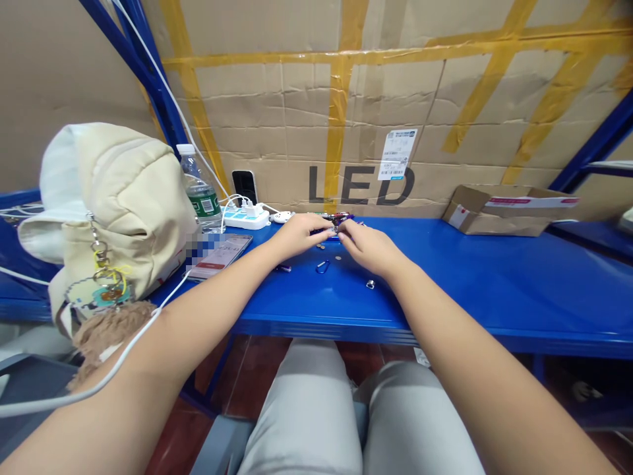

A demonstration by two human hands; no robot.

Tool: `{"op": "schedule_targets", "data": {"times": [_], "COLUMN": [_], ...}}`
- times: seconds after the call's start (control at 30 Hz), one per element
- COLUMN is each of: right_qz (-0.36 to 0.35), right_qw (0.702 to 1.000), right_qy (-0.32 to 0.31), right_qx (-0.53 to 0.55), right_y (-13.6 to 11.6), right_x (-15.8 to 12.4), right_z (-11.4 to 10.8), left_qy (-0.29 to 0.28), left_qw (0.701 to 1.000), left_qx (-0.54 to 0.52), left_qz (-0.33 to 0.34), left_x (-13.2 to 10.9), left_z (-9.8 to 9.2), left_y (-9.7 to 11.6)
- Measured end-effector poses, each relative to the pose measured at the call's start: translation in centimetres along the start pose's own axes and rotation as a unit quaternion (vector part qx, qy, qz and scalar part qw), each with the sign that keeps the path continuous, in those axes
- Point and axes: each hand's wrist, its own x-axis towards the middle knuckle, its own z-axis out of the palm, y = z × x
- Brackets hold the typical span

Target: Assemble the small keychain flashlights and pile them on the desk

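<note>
My left hand (302, 235) and my right hand (368, 245) meet fingertip to fingertip near the back of the blue table (459, 284). Fingers on both are bent inward around something small that I cannot make out. Just behind them lies a cluster of small, colourful, thin items (341, 216), partly covered by the hands. In front lie a blue carabiner (322, 266) and a small flat round piece (338, 258). A small silver metal piece (370, 284) rests beside my right wrist. A dark purple stick-like item (283, 268) lies close to my left forearm.
At left stand a cream bag (133, 198), a water bottle (202, 191) and a white power strip (244, 218). A phone (222, 257) lies by my left forearm, with a white cable crossing that arm. An open cardboard box (509, 214) sits back right; large cardboard (277, 119) walls the rear.
</note>
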Motion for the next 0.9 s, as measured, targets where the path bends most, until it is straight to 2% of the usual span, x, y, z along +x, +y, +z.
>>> {"op": "schedule_targets", "data": {"times": [0.2, 0.4, 0.67, 0.9], "right_qz": [-0.003, -0.026, -0.012, 0.019], "right_qw": [0.992, 0.967, 0.971, 0.987], "right_qy": [-0.048, -0.107, -0.119, -0.092], "right_qx": [-0.119, -0.231, -0.204, -0.132], "right_y": [-0.4, -1.1, -1.0, -0.2], "right_x": [0.4, 0.2, 0.0, 0.0], "right_z": [0.0, -0.4, -0.3, -0.5], "left_qy": [-0.043, -0.065, -0.109, -0.117], "left_qw": [0.999, 0.998, 0.987, 0.973], "left_qx": [-0.011, -0.015, -0.058, -0.115], "left_qz": [0.008, -0.015, -0.099, -0.162], "left_x": [-0.2, -0.2, -0.2, -0.4], "left_z": [-0.3, -0.1, 0.1, 0.2], "left_y": [-0.1, -0.3, -0.1, -0.3]}}
